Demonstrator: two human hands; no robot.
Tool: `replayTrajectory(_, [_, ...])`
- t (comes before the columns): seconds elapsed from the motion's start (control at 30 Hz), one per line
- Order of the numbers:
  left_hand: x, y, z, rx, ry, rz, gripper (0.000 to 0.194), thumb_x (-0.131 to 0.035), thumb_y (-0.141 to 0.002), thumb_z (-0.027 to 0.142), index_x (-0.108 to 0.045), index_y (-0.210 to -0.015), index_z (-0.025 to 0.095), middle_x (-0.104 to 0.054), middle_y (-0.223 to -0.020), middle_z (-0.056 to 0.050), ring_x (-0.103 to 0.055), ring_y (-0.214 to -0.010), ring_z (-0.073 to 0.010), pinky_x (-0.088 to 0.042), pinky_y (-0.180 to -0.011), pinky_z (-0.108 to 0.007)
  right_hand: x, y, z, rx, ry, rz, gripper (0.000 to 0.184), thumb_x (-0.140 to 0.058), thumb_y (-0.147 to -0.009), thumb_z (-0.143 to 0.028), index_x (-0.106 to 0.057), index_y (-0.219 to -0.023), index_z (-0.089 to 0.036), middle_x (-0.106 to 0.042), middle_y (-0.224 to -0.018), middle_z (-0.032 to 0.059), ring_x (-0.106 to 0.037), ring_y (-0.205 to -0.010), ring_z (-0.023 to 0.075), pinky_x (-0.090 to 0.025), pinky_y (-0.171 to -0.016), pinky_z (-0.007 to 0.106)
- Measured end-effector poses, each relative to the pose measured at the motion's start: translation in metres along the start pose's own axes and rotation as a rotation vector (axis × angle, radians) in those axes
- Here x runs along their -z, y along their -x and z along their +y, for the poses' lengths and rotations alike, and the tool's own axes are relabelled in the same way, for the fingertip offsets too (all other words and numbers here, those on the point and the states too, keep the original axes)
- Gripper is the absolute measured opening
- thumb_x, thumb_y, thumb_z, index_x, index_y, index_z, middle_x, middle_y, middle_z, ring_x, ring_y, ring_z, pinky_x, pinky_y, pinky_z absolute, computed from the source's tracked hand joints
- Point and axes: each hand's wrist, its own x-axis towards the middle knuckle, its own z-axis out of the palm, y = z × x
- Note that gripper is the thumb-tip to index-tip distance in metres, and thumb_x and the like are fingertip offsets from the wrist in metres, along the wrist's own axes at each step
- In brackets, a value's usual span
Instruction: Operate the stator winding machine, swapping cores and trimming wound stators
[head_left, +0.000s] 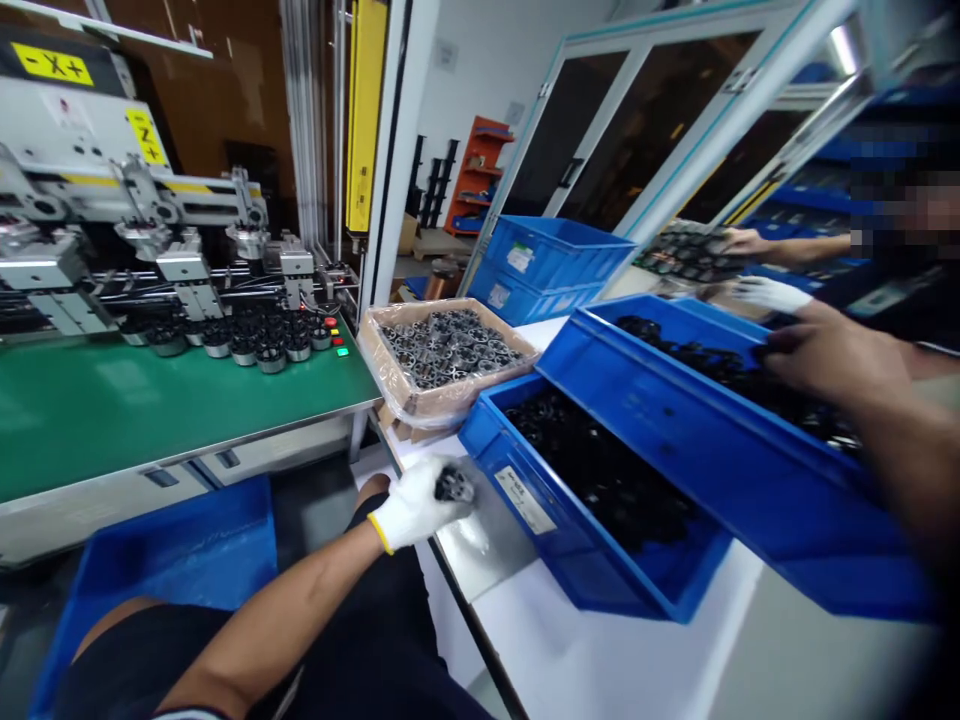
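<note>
Left hand [412, 505]: white knit glove, snug fit, yellow band edging the cuff at the wrist. Forearm above the glove bare, no sleeve in view. Right hand [825, 355]: no glove, forearm bare, blurred at frame edge. Dark garment, black, over the lap at the lower frame.

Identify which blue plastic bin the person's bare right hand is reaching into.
The upper, tilted blue plastic bin, resting across the lower bin; the bare right hand is inside it.
</note>
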Motion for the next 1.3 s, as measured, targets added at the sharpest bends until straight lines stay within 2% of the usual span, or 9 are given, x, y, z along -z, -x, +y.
replayTrajectory(0.13, [0.045,0.025,0.015,-0.001,0.194,0.211,0.057,-0.067,-0.071,0.015,-0.054,-0.125,0.024,-0.068,-0.117,-0.003,-0.068,-0.102,-0.0195,-0.056,-0.094,-0.035,0.024,-0.003,-0.021,-0.139,-0.132,0.094,0.038,-0.068,-0.091,-0.013,-0.074,-0.126,0.0,-0.071,-0.114,0.0332,-0.072,-0.095,0.0265,-0.034,-0.069,0.041])
replayTrajectory(0.23, [0.08,0.039,0.023,-0.059,0.28,0.334,0.056,-0.071,-0.067,0.016,-0.06,-0.122,0.024,-0.068,-0.119,-0.003,-0.066,-0.109,-0.0231,-0.052,-0.104,-0.041,0.038,0.01,-0.043,-0.077,-0.33,0.27,0.04,-0.073,-0.087,-0.015,-0.074,-0.122,0.006,-0.072,-0.111,0.0336,-0.072,-0.102,0.0283,-0.04,-0.076,0.041])
replayTrajectory(0.33, [0.104,0.042,0.028,0.0,0.467,0.39,0.066,-0.087,-0.065,0.03,-0.062,-0.126,0.023,-0.07,-0.114,-0.003,-0.068,-0.102,-0.0219,-0.055,-0.099,-0.039,0.047,0.053,-0.08,0.172,-0.648,0.433,0.029,-0.074,-0.086,-0.016,-0.078,-0.11,0.001,-0.076,-0.106,0.0234,-0.07,-0.093,0.0203,-0.048,-0.08,0.035])
replayTrajectory(0.47, [0.106,0.04,0.034,0.021,0.968,0.374,0.072,-0.083,-0.072,0.063,-0.061,-0.13,0.025,-0.069,-0.108,-0.004,-0.065,-0.08,-0.0132,-0.059,-0.072,-0.025,0.042,0.146,-0.157,0.799,-1.029,0.63,0.019,-0.065,-0.095,-0.021,-0.077,-0.107,-0.012,-0.07,-0.1,0.0107,-0.065,-0.092,0.0165,-0.055,-0.076,0.03])
replayTrajectory(0.53, [0.098,0.041,0.035,-0.016,1.096,0.275,0.077,-0.08,-0.071,0.072,-0.062,-0.13,0.027,-0.068,-0.11,-0.005,-0.065,-0.078,-0.0131,-0.059,-0.066,-0.023,0.033,0.191,-0.194,0.94,-1.19,0.585,0.019,-0.06,-0.098,-0.022,-0.072,-0.109,-0.013,-0.067,-0.096,0.0085,-0.063,-0.085,0.0149,-0.055,-0.07,0.028])
replayTrajectory(0.63, [0.082,0.044,0.036,-0.105,1.022,0.208,0.082,-0.092,-0.063,0.059,-0.06,-0.133,0.03,-0.067,-0.12,-0.006,-0.07,-0.09,-0.0178,-0.062,-0.072,-0.026,0.018,0.236,-0.226,1.055,-1.399,0.446,0.018,-0.057,-0.099,-0.02,-0.065,-0.114,-0.013,-0.066,-0.099,0.0085,-0.06,-0.081,0.0131,-0.056,-0.065,0.026])
replayTrajectory(0.77, [0.067,0.044,0.034,-0.196,0.727,0.349,0.092,-0.097,-0.061,0.036,-0.053,-0.141,0.031,-0.064,-0.131,-0.006,-0.069,-0.111,-0.0227,-0.062,-0.093,-0.032,0.004,0.253,-0.229,1.061,-1.42,0.388,0.016,-0.056,-0.1,-0.017,-0.063,-0.115,-0.015,-0.065,-0.103,0.0087,-0.063,-0.093,0.0151,-0.059,-0.077,0.029])
replayTrajectory(1.0, [0.065,0.038,0.037,-0.278,0.64,0.393,0.078,-0.091,-0.072,0.04,-0.056,-0.141,0.029,-0.065,-0.132,-0.007,-0.067,-0.116,-0.0251,-0.06,-0.099,-0.037,-0.003,0.245,-0.21,1.239,-1.306,0.377,0.05,-0.064,-0.097,-0.031,-0.052,-0.141,-0.012,-0.058,-0.128,0.0173,-0.06,-0.123,0.0239,-0.06,-0.098,0.039])
replayTrajectory(1.3, [0.071,0.045,0.033,-0.197,0.613,0.435,0.074,-0.091,-0.065,0.045,-0.065,-0.132,0.026,-0.069,-0.128,-0.006,-0.068,-0.112,-0.0258,-0.062,-0.091,-0.031,-0.013,0.25,-0.219,1.169,-1.243,0.44,0.051,-0.066,-0.098,-0.046,-0.061,-0.13,-0.006,-0.067,-0.118,0.017,-0.066,-0.114,0.0202,-0.059,-0.097,0.03])
